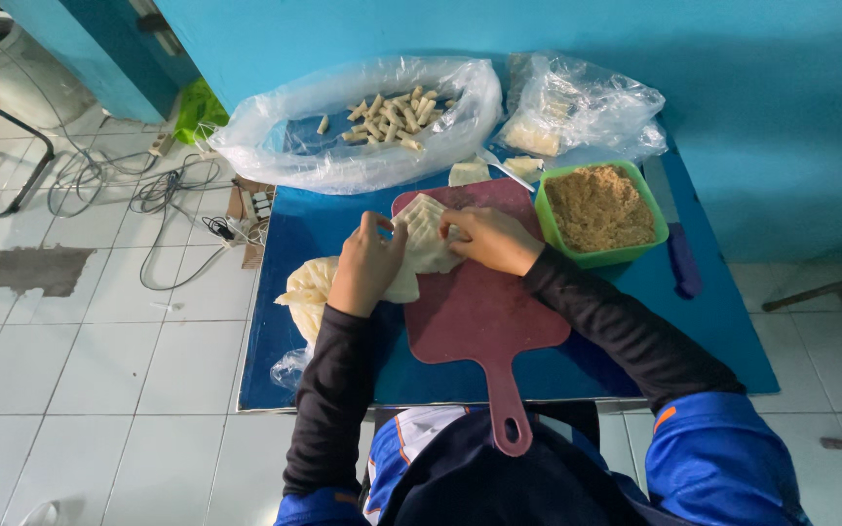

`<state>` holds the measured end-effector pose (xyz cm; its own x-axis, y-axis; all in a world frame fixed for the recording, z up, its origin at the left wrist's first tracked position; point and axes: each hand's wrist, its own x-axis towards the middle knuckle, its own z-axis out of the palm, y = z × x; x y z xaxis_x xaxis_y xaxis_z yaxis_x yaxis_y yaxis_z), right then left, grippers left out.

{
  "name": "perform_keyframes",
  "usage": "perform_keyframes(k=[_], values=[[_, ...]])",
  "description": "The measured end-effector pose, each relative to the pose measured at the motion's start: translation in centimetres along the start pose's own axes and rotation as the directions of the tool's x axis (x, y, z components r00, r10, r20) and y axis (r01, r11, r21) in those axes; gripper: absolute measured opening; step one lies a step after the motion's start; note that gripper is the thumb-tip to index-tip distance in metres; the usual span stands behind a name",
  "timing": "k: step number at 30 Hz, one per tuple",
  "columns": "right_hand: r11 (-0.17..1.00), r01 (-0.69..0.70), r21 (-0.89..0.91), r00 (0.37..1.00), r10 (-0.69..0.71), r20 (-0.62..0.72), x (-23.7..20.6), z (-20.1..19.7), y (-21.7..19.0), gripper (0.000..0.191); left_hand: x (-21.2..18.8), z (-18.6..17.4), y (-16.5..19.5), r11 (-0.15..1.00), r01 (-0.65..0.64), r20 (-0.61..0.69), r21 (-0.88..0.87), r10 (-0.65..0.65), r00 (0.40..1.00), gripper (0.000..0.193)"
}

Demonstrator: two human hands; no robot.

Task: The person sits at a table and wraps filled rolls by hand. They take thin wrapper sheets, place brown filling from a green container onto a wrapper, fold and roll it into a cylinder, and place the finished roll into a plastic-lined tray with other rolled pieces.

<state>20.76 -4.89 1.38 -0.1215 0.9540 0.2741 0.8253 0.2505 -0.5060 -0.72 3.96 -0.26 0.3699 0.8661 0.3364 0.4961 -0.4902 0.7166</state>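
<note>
A pale square pastry wrapper (427, 234) lies on a dark red cutting board (484, 317) with a long handle. My left hand (366, 263) pinches the wrapper's left edge. My right hand (491, 239) presses and folds its right side. A stack of more wrappers (310, 288) sits on the blue table (314, 229) just left of my left hand. A green tub of brown crumbly filling (600, 208) stands right of the board.
A clear plastic bag with several finished small rolls (394, 119) lies at the table's back. A second bag (577, 109) holds pale pieces at the back right. A purple-handled knife (682, 255) rests beside the tub. Cables (163, 190) lie on the tiled floor at the left.
</note>
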Motion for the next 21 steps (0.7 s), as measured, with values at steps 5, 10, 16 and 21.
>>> perform_keyframes(k=[5,10,16,21], values=[[1.000,0.024,-0.005,0.999,-0.024,-0.040,0.4,-1.1,-1.0,0.016,0.5,-0.8,-0.1,0.977,0.144,0.212,-0.159,-0.109,0.971,0.045],[0.993,0.107,0.050,0.917,-0.079,-0.390,0.2,-3.6,-4.8,0.007,1.1,-1.2,-0.3,0.672,0.329,0.443,-0.663,-0.002,0.897,0.053],[0.881,0.468,-0.067,0.829,-0.464,-0.312,-0.3,-5.6,-7.8,0.016,0.9,-1.0,1.4,0.264,0.475,0.497,-0.839,0.020,0.868,0.051],[0.906,0.422,-0.032,0.875,-0.416,-0.248,-0.5,-6.9,-7.4,0.024,0.9,-2.1,2.8,0.021,0.505,0.504,-0.863,0.123,0.855,0.059]])
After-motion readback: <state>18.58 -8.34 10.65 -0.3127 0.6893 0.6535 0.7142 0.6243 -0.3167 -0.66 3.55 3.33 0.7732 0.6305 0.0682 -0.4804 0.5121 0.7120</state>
